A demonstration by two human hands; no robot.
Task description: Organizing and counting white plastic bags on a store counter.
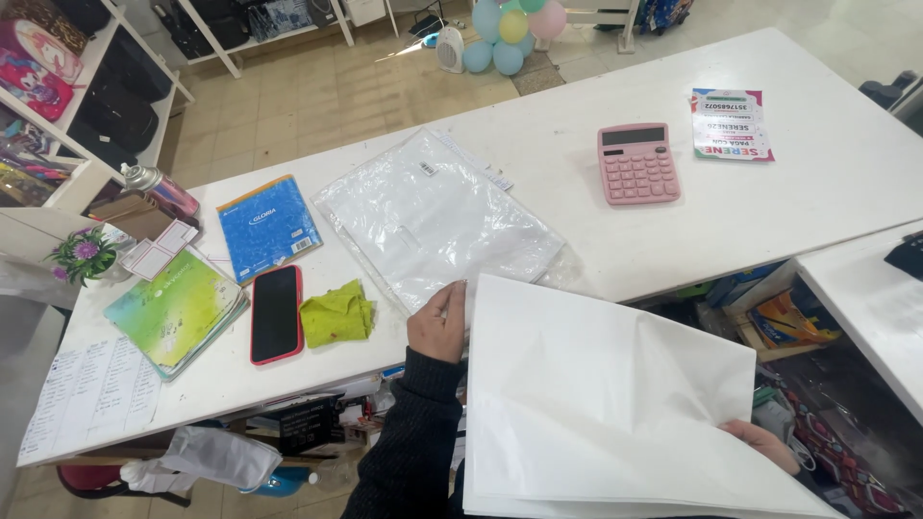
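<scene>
Left hand (pixel 437 322) pinches the white paper sheet (pixel 596 404) at its upper corner; right hand (pixel 764 444) grips its lower edge, fingers hidden. Keep the sheet taut, uncreased.

looks like a small stationery shop to me: a long white counter (pixel 673 221) with a pink calculator (pixel 637 162) and notebooks (pixel 267 227) on it, backpacks on the shelves (pixel 96 86) along the wall, balloons (pixel 510 29) on the tiled floor.
</scene>
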